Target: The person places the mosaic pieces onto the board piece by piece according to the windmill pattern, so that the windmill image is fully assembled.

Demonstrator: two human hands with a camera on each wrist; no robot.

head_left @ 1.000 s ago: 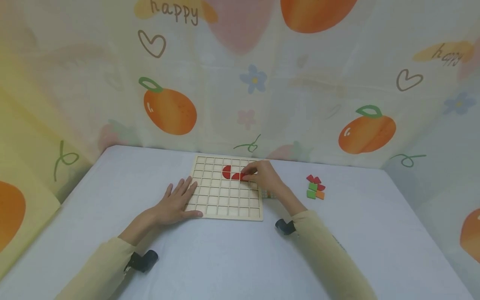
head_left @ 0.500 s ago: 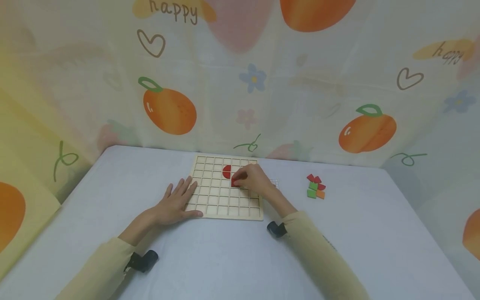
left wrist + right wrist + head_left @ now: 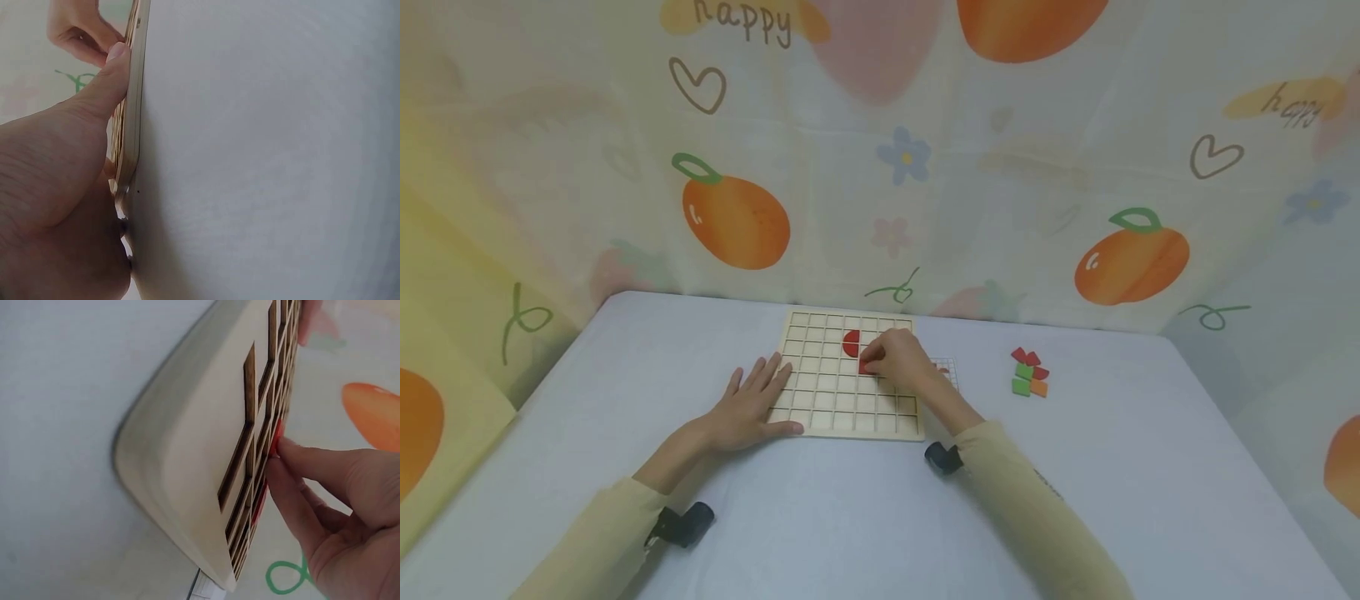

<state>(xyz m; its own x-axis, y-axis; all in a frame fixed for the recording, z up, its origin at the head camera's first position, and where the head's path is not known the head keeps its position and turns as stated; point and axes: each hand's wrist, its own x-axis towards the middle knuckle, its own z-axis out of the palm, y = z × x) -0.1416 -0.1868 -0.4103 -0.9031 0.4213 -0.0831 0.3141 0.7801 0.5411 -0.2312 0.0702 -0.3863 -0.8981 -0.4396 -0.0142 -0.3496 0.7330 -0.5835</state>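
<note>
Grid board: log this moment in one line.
left grip: rests on grid board; right grip: pinches red tile; loose tiles: right of grid board

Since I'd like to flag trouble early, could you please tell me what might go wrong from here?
The small red piece pinched by the right hand could settle askew on the ridges of the board rather than flat in a cell. That hand also works close to the red half-round and might nudge it. The left hand rests at the board's left edge, so an uneven push there could shift the board.
</note>
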